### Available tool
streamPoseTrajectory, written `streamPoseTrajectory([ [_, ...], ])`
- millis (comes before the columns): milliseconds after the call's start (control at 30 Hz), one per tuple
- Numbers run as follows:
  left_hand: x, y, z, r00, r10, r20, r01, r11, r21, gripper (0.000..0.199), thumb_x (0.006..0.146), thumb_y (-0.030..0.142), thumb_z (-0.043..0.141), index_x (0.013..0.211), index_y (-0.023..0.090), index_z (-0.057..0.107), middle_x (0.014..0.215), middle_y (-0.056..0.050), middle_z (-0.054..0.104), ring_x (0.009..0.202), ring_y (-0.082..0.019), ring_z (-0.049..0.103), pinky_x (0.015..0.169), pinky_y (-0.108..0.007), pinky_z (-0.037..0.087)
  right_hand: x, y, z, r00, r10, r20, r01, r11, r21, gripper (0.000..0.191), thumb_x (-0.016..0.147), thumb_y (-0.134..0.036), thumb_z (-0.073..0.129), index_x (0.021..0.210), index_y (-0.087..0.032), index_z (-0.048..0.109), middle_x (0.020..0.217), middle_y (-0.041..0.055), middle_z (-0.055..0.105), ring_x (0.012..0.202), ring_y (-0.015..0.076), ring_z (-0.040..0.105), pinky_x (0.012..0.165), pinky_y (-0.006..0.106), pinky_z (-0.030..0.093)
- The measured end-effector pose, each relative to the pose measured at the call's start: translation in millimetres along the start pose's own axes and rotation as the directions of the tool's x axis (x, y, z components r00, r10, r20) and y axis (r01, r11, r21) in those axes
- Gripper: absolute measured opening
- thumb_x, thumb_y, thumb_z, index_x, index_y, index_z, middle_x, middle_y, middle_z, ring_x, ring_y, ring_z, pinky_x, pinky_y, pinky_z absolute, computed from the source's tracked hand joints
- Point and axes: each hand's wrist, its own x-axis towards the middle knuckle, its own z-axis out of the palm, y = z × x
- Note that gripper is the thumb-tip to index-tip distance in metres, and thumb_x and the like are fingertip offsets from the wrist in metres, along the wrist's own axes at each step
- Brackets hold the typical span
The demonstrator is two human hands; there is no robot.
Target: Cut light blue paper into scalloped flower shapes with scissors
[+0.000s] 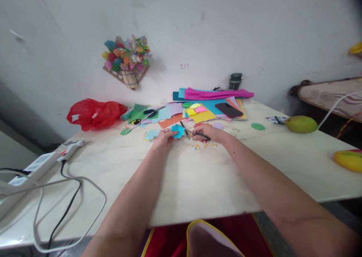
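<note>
Near the middle of the table, my left hand pinches a small blue paper piece with a scalloped edge. My right hand is closed round the handles of dark scissors, whose blades are parted and point left, beside the blue paper. Small yellow and blue paper scraps lie on the table below the scissors. A pale blue scalloped piece with yellow beneath it rests left of my left hand.
Coloured sheets, a phone and another pair of scissors lie behind my hands. A red plastic bag and a power strip with cables are left. A green mango sits right.
</note>
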Motion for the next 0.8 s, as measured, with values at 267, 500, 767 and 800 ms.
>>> streamPoseTrajectory([
  [267,1,-1,-2.1,1.000,0.001,0.028,-0.002,1.000,0.016,0.018,0.054,0.013,0.077,0.069,0.010,0.069,0.069,-0.008,0.070,0.058,-0.014,0.062,0.058,-0.024,0.051,0,2,0,1.000,-0.003,0.017,0.003,1.000,0.018,0.026,0.068,-0.033,0.070,0.081,-0.014,0.059,0.047,-0.0067,0.051,0.036,0.0052,0.043,0.038,0.017,0.033],
  [500,0,0,0.4,1.000,-0.009,0.011,0.009,1.000,-0.003,0.019,0.051,0.012,0.078,0.068,0.009,0.068,0.065,-0.006,0.068,0.054,-0.013,0.061,0.056,-0.024,0.052,-9,-11,2,0.999,0.036,-0.022,-0.036,0.999,-0.007,0.025,0.074,-0.034,0.066,0.070,-0.015,0.052,0.052,-0.0035,0.055,0.037,0.0046,0.048,0.031,0.015,0.025],
  [767,0,-1,3.1,1.000,0.012,-0.018,-0.013,0.998,-0.060,0.015,0.055,0.011,0.076,0.067,0.010,0.066,0.071,-0.008,0.070,0.061,-0.017,0.065,0.063,-0.030,0.054,-4,-7,8,1.000,0.003,0.006,-0.003,0.998,0.061,0.026,0.073,-0.033,0.069,0.068,-0.014,0.052,0.054,-0.0013,0.060,0.039,0.0063,0.053,0.029,0.014,0.030],
  [800,1,-1,3.3,1.000,0.018,-0.025,-0.020,0.997,-0.070,0.015,0.056,0.011,0.075,0.067,0.010,0.066,0.071,-0.009,0.070,0.062,-0.018,0.065,0.065,-0.031,0.054,-4,-7,10,1.000,-0.011,0.003,0.011,0.997,0.071,0.027,0.073,-0.033,0.069,0.067,-0.014,0.051,0.054,-0.0007,0.060,0.039,0.0065,0.053,0.029,0.014,0.030],
])
